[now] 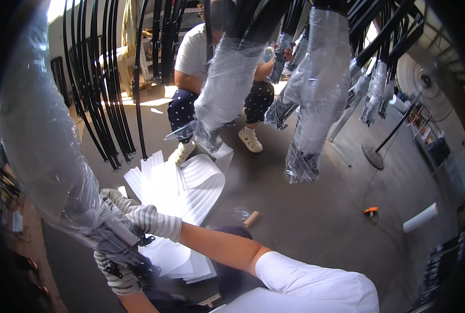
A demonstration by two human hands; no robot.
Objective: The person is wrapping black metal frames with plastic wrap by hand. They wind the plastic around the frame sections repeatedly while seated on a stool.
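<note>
A long hanging bundle (50,135), swathed in clear plastic film over pale padding, comes down the left side. Dark metal ends (125,248) show at its bottom. My right hand (146,218), in a striped knit glove, is closed on the film at the bundle's side, just above those ends. Lower down, my left hand (116,274), gloved alike, curls round the underside of the same bundle. Its fingertips are partly hidden by the dark parts. Beside the bundle, white foam sheets (175,193) lie spread over the floor.
Across from me a person (190,57) crouches, one hand (287,53) at another hanging bundle. More wrapped bundles (316,94) and bare black rods (102,78) hang around. A cardboard tube (251,219), an orange object (370,210), a white roll (420,218) and a standing fan (425,81) are on the floor.
</note>
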